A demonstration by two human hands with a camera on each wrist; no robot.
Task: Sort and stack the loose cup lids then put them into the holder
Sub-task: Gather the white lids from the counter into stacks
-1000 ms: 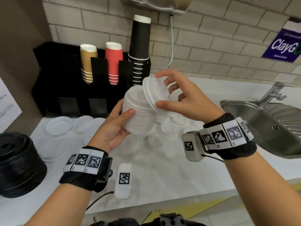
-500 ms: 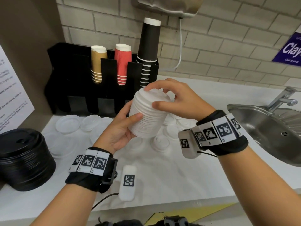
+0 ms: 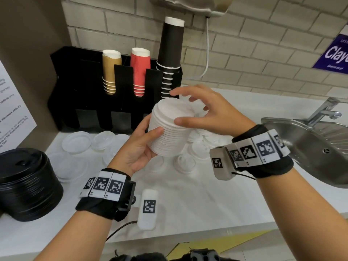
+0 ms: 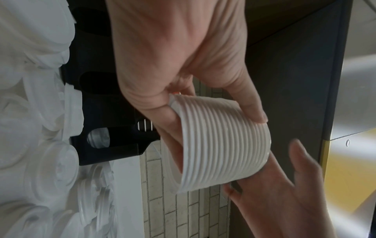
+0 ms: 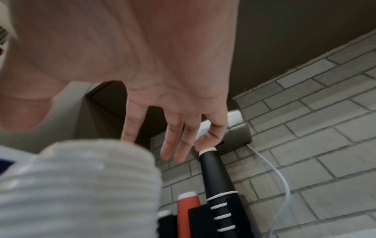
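Note:
A tall stack of white cup lids (image 3: 169, 132) (image 4: 221, 145) (image 5: 77, 190) is held tilted above the counter. My left hand (image 3: 139, 147) grips it from below, thumb on its side. My right hand (image 3: 199, 112) hovers over the top of the stack with fingers spread, the thumb (image 3: 185, 122) touching the top rim. Loose white lids (image 3: 197, 147) and clear lids (image 3: 77, 142) lie on the counter under and left of the stack. The black holder (image 3: 79, 91) stands at the back against the wall with brown, red and black cups in it.
A stack of black lids (image 3: 26, 185) sits at the left edge. A steel sink (image 3: 308, 147) with a tap lies to the right. A white tagged device (image 3: 148, 210) rests near the counter's front edge (image 3: 188, 236). A dispenser (image 3: 192, 4) and cable hang above on the brick wall.
My right hand set a white lid on top of the stack, then let go and spread its fingers above it. The left hand kept its hold.

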